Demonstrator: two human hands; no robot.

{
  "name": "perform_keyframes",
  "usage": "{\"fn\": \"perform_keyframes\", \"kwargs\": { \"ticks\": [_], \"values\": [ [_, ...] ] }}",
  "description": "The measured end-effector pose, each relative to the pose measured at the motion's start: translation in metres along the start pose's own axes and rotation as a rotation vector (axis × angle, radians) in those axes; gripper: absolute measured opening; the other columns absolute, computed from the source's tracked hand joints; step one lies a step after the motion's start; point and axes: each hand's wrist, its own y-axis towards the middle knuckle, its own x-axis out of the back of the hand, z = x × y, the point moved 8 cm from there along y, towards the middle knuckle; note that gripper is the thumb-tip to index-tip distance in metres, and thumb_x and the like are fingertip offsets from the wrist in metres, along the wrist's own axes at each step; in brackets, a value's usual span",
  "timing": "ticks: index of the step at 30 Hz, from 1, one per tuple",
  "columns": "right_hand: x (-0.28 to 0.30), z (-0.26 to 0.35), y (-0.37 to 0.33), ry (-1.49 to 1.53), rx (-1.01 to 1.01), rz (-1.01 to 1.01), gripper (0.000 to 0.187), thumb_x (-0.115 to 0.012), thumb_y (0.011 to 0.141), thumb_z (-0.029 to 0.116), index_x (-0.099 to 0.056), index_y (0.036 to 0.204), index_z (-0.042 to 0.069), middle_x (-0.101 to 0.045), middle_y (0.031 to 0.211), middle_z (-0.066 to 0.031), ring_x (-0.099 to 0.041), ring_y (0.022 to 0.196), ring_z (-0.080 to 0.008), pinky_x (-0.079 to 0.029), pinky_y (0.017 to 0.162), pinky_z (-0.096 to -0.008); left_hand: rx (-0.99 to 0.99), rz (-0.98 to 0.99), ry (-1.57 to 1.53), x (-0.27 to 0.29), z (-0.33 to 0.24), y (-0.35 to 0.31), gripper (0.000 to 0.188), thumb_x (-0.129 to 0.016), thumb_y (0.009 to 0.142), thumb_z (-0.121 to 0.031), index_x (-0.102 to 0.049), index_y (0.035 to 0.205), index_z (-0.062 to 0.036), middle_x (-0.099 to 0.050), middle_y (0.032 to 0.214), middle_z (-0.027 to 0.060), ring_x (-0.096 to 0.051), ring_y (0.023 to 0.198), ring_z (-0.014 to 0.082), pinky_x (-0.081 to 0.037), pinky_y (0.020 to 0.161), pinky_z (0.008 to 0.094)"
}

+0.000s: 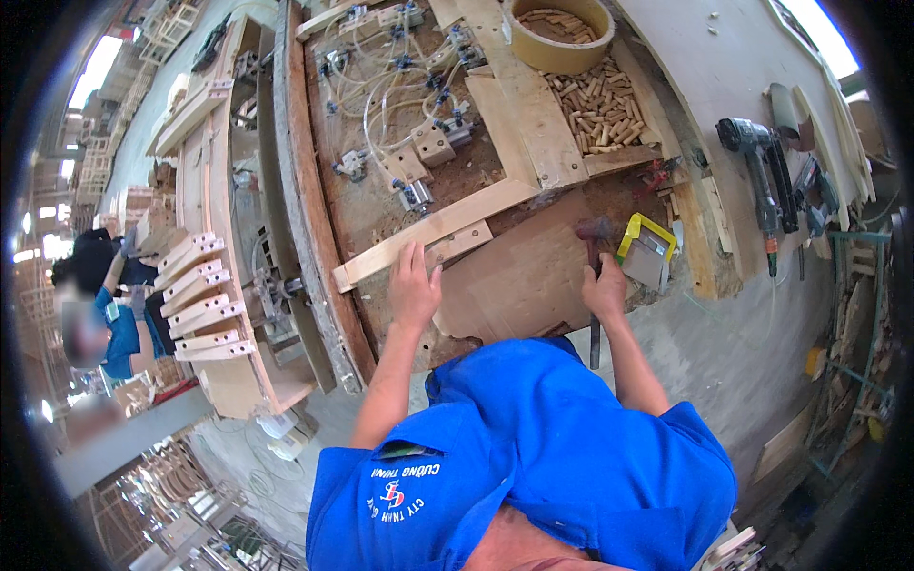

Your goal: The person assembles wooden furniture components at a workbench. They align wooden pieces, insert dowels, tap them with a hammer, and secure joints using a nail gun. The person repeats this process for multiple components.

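Observation:
My left hand (414, 287) lies with its fingers stretched out, their tips on a long pale wooden strip (476, 214). That strip sits slantwise across the workbench. Against its near side is a shorter wooden piece with holes (465, 241). In my right hand (606, 287) is a hammer, gripped by its dark handle (595, 344); the handle's end points toward me. The hammer's head (593, 228) is above a brown cardboard sheet (514, 285) on the bench. Just right of it lies a yellow-framed object (649, 249) whose kind I cannot make out.
Wooden dowels (605, 109) fill a bay at the back, beside a round tub (576, 59) holding more. Pneumatic fittings with clear tubes (405, 90) spread at the far left. An air tool (762, 176) lies right. Drilled wooden pieces (195, 285) and another person (119, 328) are left.

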Motion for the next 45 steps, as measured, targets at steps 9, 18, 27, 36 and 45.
{"fn": "perform_keyframes", "kwargs": {
  "ticks": [9, 18, 27, 36, 45],
  "values": [
    [-0.004, -0.003, 0.003, 0.293, -0.114, 0.024, 0.030, -0.068, 0.103, 0.029, -0.066, 0.106, -0.001, -0.069, 0.085, -0.0180, -0.070, 0.084, -0.0347, -0.053, 0.077, -0.0484, -0.028, -0.062, -0.004, 0.008, 0.005, 0.002, 0.061, -0.080, 0.091, -0.021, -0.059, 0.144, 0.0002, -0.059, 0.147, 0.0205, -0.056, 0.138, 0.0400, -0.045, 0.118, 0.0495],
    [-0.009, 0.060, -0.006, 0.592, -0.216, 0.371, 0.028, -0.063, 0.109, 0.031, -0.064, 0.101, 0.005, -0.056, 0.073, 0.0010, -0.052, 0.062, -0.0100, -0.045, 0.055, -0.0334, -0.036, -0.084, -0.087, 0.008, 0.017, 0.000, 0.053, -0.079, 0.090, -0.019, -0.065, 0.136, 0.0025, -0.063, 0.144, 0.0206, -0.057, 0.137, 0.0388, -0.042, 0.121, 0.0499],
    [-0.027, 0.022, -0.022, 0.244, -0.137, 0.369, 0.043, -0.062, 0.106, 0.039, -0.060, 0.090, -0.001, -0.057, 0.072, -0.0106, -0.056, 0.069, -0.0179, -0.047, 0.061, -0.0425, -0.045, -0.112, -0.107, 0.011, 0.021, 0.004, 0.048, -0.079, 0.090, -0.020, -0.067, 0.132, 0.0012, -0.066, 0.139, 0.0199, -0.060, 0.133, 0.0385, -0.046, 0.116, 0.0489],
    [-0.016, 0.026, -0.011, 0.128, -0.020, 0.353, 0.036, -0.061, 0.108, 0.034, -0.067, 0.101, -0.001, -0.064, 0.076, -0.0112, -0.060, 0.067, -0.0202, -0.049, 0.060, -0.0434, -0.002, -0.074, -0.214, 0.021, 0.033, 0.027, 0.030, -0.076, 0.094, -0.022, -0.074, 0.116, -0.0017, -0.074, 0.118, 0.0176, -0.068, 0.112, 0.0379, -0.054, 0.101, 0.0478],
    [0.053, 0.221, 0.099, 0.219, 0.209, 0.385, 0.038, -0.054, 0.111, 0.035, -0.066, 0.120, 0.000, -0.063, 0.075, -0.0075, -0.060, 0.068, -0.0173, -0.051, 0.065, -0.0377, -0.004, -0.059, -0.142, 0.017, 0.035, 0.024, 0.030, -0.077, 0.092, -0.022, -0.075, 0.114, -0.0024, -0.074, 0.113, 0.0149, -0.068, 0.108, 0.0352, -0.055, 0.097, 0.0459]
  ]
}}
